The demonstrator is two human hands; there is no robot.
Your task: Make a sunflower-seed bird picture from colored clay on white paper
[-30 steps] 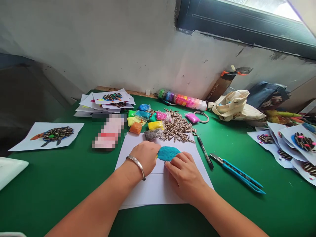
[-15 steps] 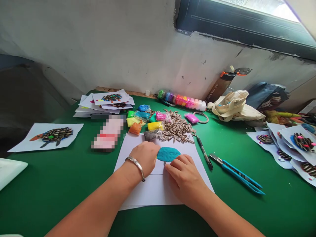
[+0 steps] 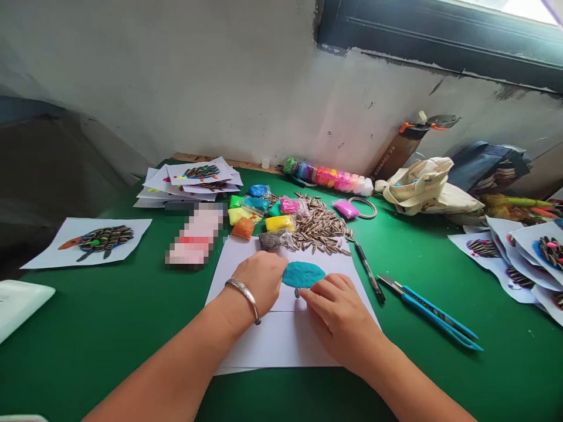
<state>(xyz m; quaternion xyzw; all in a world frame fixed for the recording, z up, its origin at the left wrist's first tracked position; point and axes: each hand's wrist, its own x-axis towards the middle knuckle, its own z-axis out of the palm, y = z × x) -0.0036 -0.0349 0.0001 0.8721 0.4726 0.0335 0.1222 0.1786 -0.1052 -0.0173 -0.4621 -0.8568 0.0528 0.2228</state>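
A flat teal clay shape (image 3: 303,275) lies on a white paper sheet (image 3: 281,343). My left hand (image 3: 261,283), with a silver bangle (image 3: 243,295) on its wrist, rests on the paper with curled fingers against the clay's left edge. My right hand (image 3: 338,316) sits just below the clay, its fingers closed together. A small grey bit (image 3: 297,292) shows at its fingertips, under the clay's lower edge; whether those fingers grip it is hidden. Striped sunflower seeds (image 3: 319,228) lie in a heap just beyond the paper.
Bagged coloured clay (image 3: 259,214) lies beside the seeds, and clay tubs (image 3: 328,174) line the wall. Seed-and-clay pictures (image 3: 88,241) lie on the green table mat (image 3: 440,375). A black pen (image 3: 369,272) and blue-handled tool (image 3: 433,313) lie right of the paper.
My right hand has shifted slightly right along the clay's lower edge, and the small grey bit shows more. The whole view has also moved a little.
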